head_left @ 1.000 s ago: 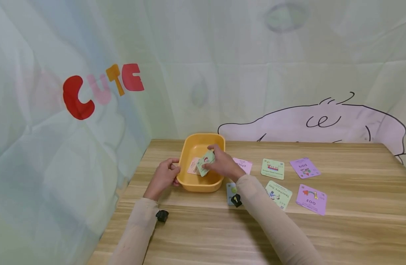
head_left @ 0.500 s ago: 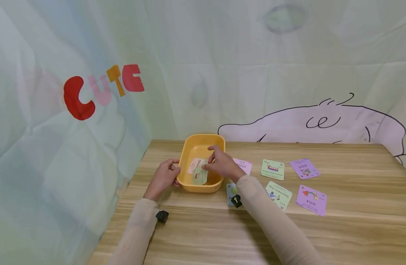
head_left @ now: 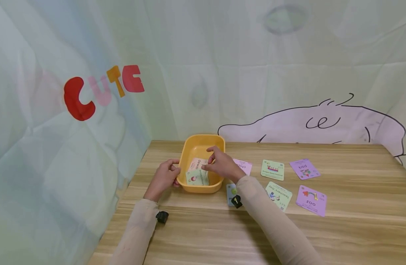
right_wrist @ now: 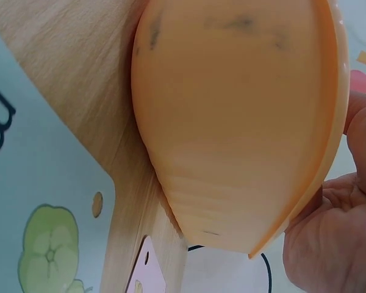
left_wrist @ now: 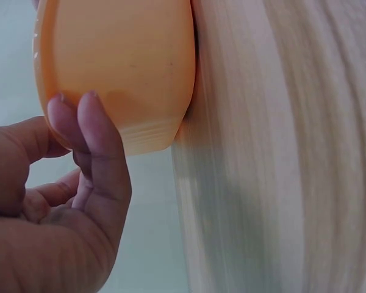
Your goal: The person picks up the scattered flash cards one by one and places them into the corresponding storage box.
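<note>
A yellow plastic basin (head_left: 201,189) stands at the back left of the wooden table. My left hand (head_left: 162,177) grips its left rim, thumb on top and fingers under the edge, as the left wrist view shows with the basin wall (left_wrist: 122,67). Inside, a green picture card (head_left: 197,178) lies partly over a pale pink card (head_left: 197,163) lettered "dewd…". Above them, reaching over the right rim, is my right hand (head_left: 224,165), thumb and index finger apart with no card between them. Some of its fingers are hidden by the basin in the right wrist view.
Right of the basin lie a pink card (head_left: 245,166), a blue card (head_left: 231,192), green cards (head_left: 273,170) and purple cards (head_left: 311,200), spaced apart. My right forearm (head_left: 272,217) crosses over them. Printed cloth (head_left: 176,73) hangs behind the table and along its left side.
My right hand has let go of the green card, which dropped, turned and settled in the basin over the pink one. The left hand stays on the rim.
</note>
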`<action>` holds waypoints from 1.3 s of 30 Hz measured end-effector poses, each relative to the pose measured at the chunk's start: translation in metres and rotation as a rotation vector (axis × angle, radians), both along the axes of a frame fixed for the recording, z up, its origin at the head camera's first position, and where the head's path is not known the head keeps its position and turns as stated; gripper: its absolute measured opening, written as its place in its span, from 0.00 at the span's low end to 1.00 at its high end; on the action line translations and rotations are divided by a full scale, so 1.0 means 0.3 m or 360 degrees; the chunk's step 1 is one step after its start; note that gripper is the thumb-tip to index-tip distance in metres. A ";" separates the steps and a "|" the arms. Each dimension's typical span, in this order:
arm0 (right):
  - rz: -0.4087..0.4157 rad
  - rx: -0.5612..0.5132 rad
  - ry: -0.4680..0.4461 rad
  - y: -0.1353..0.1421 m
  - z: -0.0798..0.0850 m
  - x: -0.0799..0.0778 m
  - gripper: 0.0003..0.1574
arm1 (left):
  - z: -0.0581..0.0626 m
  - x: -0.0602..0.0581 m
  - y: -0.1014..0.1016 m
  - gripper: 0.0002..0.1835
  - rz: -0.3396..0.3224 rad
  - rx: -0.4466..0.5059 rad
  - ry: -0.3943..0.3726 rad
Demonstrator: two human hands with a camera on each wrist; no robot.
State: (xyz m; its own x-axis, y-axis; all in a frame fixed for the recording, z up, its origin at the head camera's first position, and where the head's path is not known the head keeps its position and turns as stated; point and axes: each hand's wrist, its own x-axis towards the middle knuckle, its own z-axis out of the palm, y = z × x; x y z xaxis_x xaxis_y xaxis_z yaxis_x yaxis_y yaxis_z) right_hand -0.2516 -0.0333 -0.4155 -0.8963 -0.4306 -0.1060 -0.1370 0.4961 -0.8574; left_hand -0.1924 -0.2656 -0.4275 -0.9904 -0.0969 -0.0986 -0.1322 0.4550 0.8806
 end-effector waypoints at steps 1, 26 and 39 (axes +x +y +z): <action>0.0002 -0.0002 0.0001 0.000 -0.001 0.000 0.46 | 0.000 0.000 0.000 0.21 -0.0001 0.0000 0.0002; 0.0035 -0.0011 -0.0008 0.005 0.000 -0.002 0.43 | -0.001 0.001 0.006 0.21 0.0008 0.0031 -0.0018; 0.0062 -0.0011 0.0005 0.007 -0.003 -0.007 0.41 | -0.002 -0.002 0.010 0.20 0.0018 0.0007 -0.0008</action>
State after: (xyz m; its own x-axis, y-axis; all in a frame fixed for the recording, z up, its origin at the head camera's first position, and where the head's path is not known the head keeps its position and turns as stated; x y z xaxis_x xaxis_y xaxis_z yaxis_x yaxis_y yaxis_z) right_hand -0.2538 -0.0314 -0.4165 -0.8793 -0.4657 -0.0999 -0.1587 0.4842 -0.8604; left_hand -0.1929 -0.2626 -0.4280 -0.9888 -0.1075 -0.1038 -0.1415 0.4497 0.8819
